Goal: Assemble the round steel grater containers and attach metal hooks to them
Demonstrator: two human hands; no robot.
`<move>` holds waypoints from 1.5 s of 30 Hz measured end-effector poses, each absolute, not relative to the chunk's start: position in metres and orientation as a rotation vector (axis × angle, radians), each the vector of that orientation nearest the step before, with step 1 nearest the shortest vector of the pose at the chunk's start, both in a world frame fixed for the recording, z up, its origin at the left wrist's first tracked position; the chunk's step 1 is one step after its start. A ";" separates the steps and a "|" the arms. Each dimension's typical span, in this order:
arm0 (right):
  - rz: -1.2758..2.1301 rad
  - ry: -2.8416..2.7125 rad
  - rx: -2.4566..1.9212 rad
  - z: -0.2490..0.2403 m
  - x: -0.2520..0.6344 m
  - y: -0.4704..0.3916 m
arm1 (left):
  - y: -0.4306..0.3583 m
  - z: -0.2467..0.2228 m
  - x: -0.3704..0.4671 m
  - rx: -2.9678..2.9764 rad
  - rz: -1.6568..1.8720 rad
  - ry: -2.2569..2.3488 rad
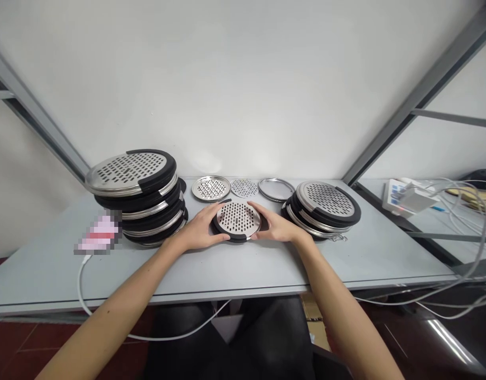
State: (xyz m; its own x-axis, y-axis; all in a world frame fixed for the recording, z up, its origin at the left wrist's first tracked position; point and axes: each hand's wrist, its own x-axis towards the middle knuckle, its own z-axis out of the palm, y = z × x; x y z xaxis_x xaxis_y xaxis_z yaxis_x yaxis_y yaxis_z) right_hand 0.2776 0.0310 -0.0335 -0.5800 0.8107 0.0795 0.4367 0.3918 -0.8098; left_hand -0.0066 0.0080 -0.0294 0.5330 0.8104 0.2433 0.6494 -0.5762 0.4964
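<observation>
The disc sits mid-table, between two taller stacks, left and right; its central mark is too small to read. Left hand and right hand grasp its sides, fingers spread wide around the rim, thumbs near. Far behind lie a rimmed grater, a perforated plate and a ring.

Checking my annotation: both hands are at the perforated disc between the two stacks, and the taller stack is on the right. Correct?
One error: the taller stack is on the left, not the right, as the head view shows. The rest stands: the left hand and right hand are at the perforated disc between the two stacks.
</observation>
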 end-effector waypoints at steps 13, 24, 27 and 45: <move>0.965 -2.177 -1.090 -0.031 0.275 0.031 | 0.006 -0.033 -0.003 2.413 0.680 1.239; 0.932 -2.126 -1.168 -0.042 0.273 0.034 | 0.005 -0.032 -0.002 2.407 0.657 1.279; 0.885 -2.140 -1.202 -0.044 0.273 0.035 | 0.005 -0.032 -0.003 2.403 0.619 1.304; 0.769 -2.252 -1.203 -0.041 0.271 0.034 | 0.008 -0.036 -0.002 2.397 0.584 1.398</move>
State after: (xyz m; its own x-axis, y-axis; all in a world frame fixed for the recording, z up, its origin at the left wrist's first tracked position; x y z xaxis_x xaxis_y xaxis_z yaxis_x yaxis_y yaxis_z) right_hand 0.2710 0.0337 -0.0415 -0.5048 0.8517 0.1405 0.5880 0.4585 -0.6664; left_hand -0.0025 0.0082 -0.0362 0.4423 0.8762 0.1916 0.7523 -0.4787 0.4526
